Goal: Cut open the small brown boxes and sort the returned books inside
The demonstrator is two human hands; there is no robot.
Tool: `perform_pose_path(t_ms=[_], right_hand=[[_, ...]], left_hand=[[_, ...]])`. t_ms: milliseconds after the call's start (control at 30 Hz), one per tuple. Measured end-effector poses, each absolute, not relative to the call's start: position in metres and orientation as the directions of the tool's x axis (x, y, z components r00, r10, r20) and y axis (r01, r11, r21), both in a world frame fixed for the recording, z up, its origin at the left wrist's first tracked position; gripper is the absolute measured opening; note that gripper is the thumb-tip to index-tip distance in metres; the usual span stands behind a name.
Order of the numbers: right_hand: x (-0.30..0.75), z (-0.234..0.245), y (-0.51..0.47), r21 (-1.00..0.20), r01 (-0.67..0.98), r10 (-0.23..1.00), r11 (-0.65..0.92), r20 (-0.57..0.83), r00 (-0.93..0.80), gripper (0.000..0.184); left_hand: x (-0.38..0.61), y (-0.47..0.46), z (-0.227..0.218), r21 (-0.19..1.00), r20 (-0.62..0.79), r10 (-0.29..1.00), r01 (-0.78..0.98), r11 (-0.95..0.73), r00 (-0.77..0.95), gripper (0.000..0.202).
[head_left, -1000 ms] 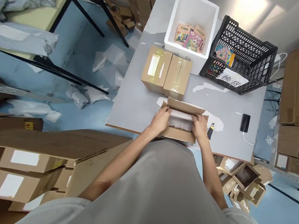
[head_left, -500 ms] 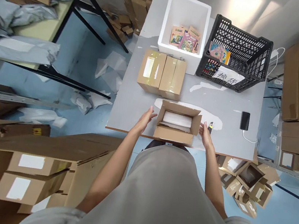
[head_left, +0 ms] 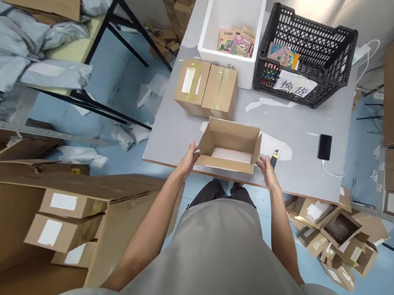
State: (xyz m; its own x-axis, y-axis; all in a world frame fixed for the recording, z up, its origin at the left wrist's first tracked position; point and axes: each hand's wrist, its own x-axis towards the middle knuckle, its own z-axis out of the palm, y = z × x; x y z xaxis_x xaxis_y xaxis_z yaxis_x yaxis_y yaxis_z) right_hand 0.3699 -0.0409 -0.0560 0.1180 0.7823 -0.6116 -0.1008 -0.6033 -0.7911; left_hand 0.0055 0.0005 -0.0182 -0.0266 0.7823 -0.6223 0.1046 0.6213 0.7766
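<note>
An open cardboard box stands near the front edge of the table, its top facing up. Inside lies something flat and white, perhaps paper or a lining. My left hand holds the box at its left end, fingers against the side. At the opposite end, the fingers of my right hand grip the lower right corner. Just beyond that hand lies a yellow-and-black box cutter.
Two taped cartons stand behind the box. Farther back are a white foam bin and a black plastic crate, both holding colourful packets. A phone on a cable lies right. A large carton stands at my left.
Both hands have closed in on the ends of the box. The box has shifted away from the table edge and turned, showing more of its inner far wall. My view has shifted too.
</note>
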Motion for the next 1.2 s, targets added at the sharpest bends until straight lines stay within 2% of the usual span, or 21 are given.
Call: perform_pose_path(t_ms=[100,233,400,567,800,933,1200], right_hand=[[0.384,-0.049,-0.059,-0.832,-0.057,0.828,-0.551,-0.554,0.088,0.094],[0.399,-0.041,-0.090,-0.849,-0.032,0.846,-0.527,-0.528,0.071,0.101],[0.411,-0.032,-0.145,-0.875,-0.131,0.858,-0.466,-0.483,0.172,0.105],[0.433,-0.023,-0.218,-0.906,-0.170,0.848,-0.387,-0.422,0.320,0.104],[0.493,-0.006,-0.353,-0.907,-0.158,0.724,-0.390,-0.408,0.557,0.102],[0.527,0.000,-0.426,-0.889,-0.201,0.631,-0.410,-0.436,0.641,0.102],[0.580,-0.006,-0.523,-0.880,-0.289,0.466,-0.377,-0.450,0.762,0.094]], left_hand=[[0.016,-0.013,-0.002,0.761,-0.641,0.767,0.097,0.641,-0.039,0.115],[0.032,-0.031,0.021,0.797,-0.594,0.804,0.126,0.591,-0.017,0.111],[0.050,-0.063,0.034,0.841,-0.530,0.845,0.169,0.514,0.066,0.112],[0.080,-0.109,0.021,0.878,-0.472,0.870,0.166,0.449,0.143,0.114],[0.169,-0.184,-0.005,0.886,-0.463,0.827,0.181,0.426,0.320,0.109],[0.224,-0.223,-0.011,0.865,-0.502,0.774,0.240,0.441,0.387,0.107],[0.318,-0.278,-0.010,0.877,-0.481,0.648,0.326,0.354,0.590,0.097]])
